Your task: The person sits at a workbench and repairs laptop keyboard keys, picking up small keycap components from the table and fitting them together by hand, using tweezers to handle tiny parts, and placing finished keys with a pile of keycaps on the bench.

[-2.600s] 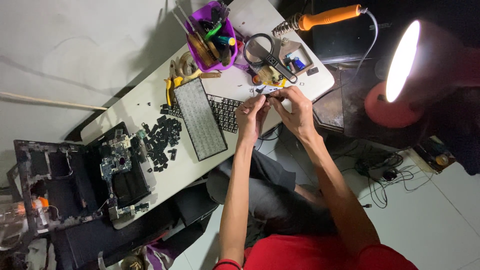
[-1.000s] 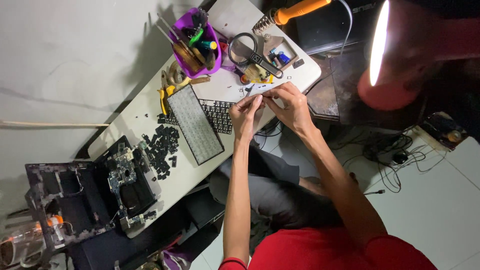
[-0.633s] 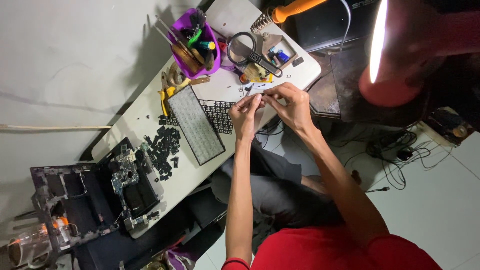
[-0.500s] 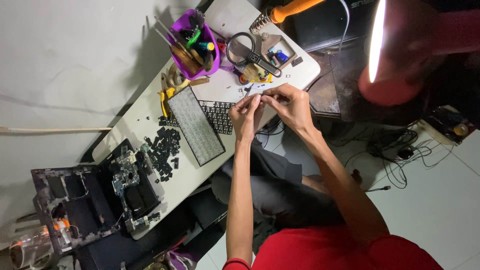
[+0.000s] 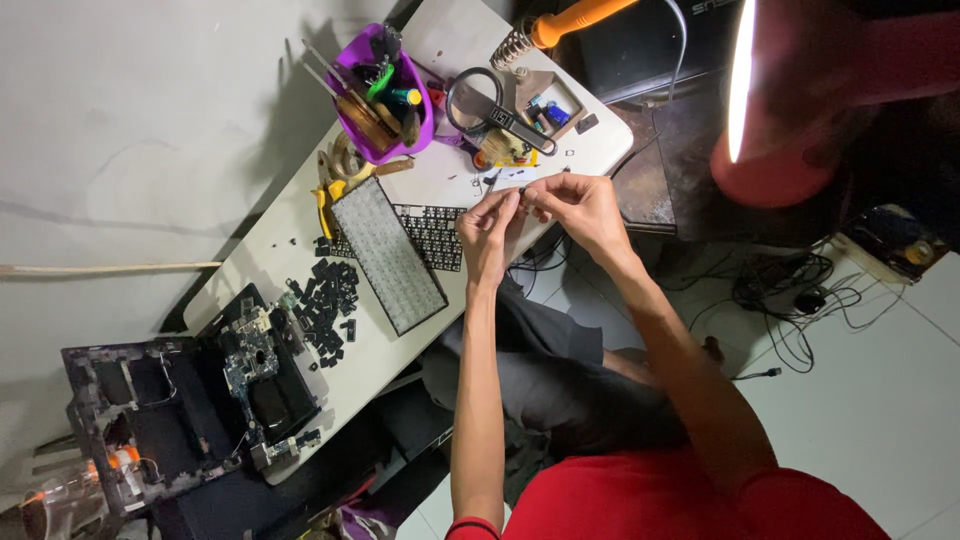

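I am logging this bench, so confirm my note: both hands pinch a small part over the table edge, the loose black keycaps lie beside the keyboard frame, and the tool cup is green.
One detail is wrong: the tool cup is purple, not green, as the head view shows. The rest stands: the left hand and right hand pinch a small part over the table edge, and the loose black keycaps lie beside the keyboard frame.

The grey rectangular keyboard backplate (image 5: 388, 254) lies on the white table (image 5: 455, 35), between the loose black keycaps (image 5: 325, 305) and the purple plastic tool cup (image 5: 384, 92).
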